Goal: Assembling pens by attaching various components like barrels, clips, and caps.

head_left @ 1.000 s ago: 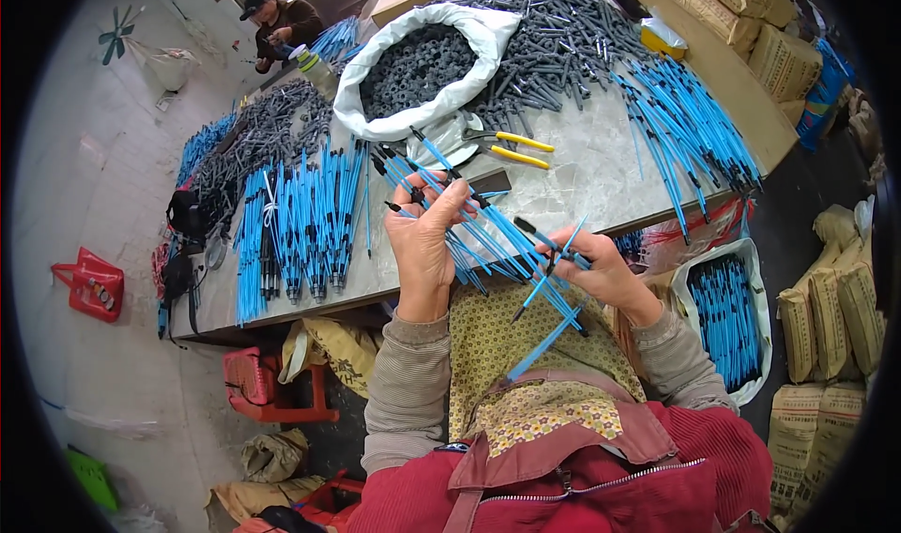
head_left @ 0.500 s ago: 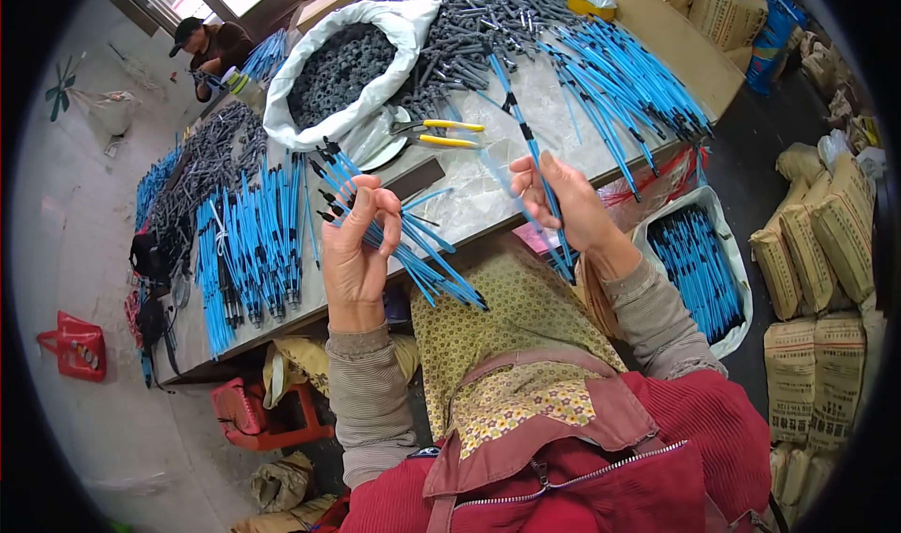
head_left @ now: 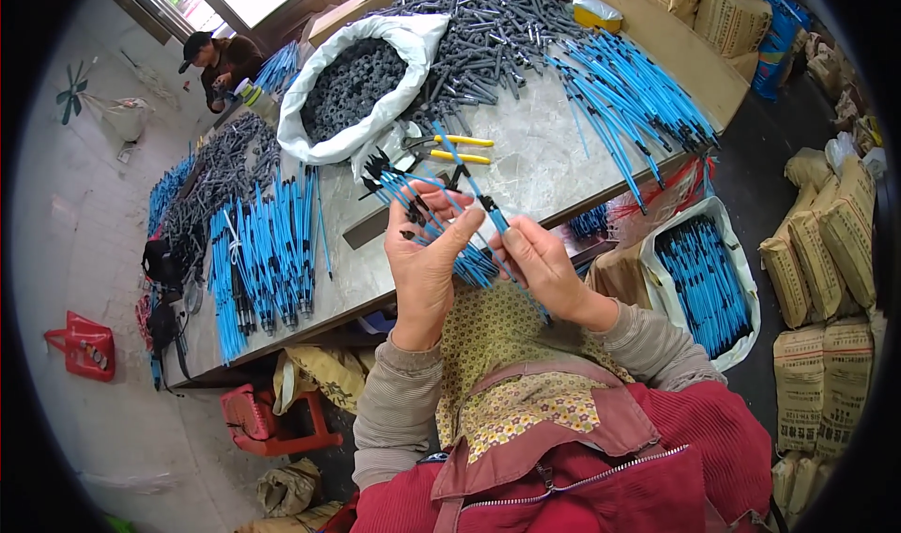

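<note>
Left hand (head_left: 424, 266) grips a fanned bundle of thin blue plastic tubes with black tips (head_left: 413, 205) above the grey desk (head_left: 554, 162); right hand (head_left: 537, 263) pinches one blue tube (head_left: 466, 181) beside it, tips aligned for gathering.

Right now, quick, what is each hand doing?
Left hand: closed on a fanned bunch of blue tubes with black tips.
Right hand: pinching a single blue tube, held up beside the bunch.

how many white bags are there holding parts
2: a white bag of dark parts on the table, another white bag of blue tubes beside it; others may be hidden.
</note>
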{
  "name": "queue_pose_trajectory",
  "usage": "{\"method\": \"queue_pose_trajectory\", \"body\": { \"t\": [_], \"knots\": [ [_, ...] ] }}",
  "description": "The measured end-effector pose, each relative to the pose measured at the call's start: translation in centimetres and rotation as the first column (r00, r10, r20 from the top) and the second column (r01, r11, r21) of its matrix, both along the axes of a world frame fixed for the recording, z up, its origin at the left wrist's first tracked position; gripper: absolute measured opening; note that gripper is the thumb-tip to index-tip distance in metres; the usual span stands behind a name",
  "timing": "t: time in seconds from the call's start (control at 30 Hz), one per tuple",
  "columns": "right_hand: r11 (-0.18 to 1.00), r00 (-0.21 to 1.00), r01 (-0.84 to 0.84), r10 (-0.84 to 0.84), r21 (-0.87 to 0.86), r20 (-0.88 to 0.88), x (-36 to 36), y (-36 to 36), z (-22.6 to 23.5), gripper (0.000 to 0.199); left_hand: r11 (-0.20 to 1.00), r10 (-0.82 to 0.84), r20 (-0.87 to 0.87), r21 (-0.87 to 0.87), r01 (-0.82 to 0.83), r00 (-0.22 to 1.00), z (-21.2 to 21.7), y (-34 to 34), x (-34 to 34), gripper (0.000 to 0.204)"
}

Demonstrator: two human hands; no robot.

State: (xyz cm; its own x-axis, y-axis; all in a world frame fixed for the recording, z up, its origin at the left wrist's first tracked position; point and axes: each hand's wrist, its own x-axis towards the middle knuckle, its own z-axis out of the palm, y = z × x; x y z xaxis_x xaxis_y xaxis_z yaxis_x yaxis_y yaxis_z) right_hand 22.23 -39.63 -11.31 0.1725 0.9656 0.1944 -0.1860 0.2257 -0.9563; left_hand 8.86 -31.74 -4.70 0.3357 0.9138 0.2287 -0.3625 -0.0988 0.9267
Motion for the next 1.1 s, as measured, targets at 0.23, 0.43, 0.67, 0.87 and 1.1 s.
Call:
{"method": "queue_pose_trajectory", "body": {
  "t": [0.23,0.43,0.67,0.87,1.1],
  "knots": [
    [0.982,0.937,0.086,-0.137,0.168,0.322,1.0,0.6,-1.7,0.030,0.990,0.143,-0.021,-0.008,-0.143,0.990,-0.6,0.6,0.4,0.024],
    [0.965,0.892,0.129,-0.213,0.228,0.398,0.4,0.7,-1.4,0.025,0.978,0.195,-0.104,0.088,-0.187,0.975,-0.1,0.2,0.1,0.019],
    [0.984,0.676,0.102,-0.175,0.144,0.716,1.8,0.3,-1.0,0.024,0.989,0.140,-0.144,0.074,-0.130,0.980,0.1,0.6,0.1,0.017],
    [0.958,0.488,-0.123,-0.171,0.261,0.856,5.3,2.4,-1.7,0.020,0.955,-0.199,0.111,-0.203,0.218,0.974,-0.2,1.5,-1.5,0.014],
    [0.757,-0.182,0.506,-0.375,0.413,0.909,20.0,10.5,-4.3,0.033,0.861,-0.296,0.348,-0.307,0.407,0.890,-1.2,1.2,-4.1,0.018]
  ]
}}
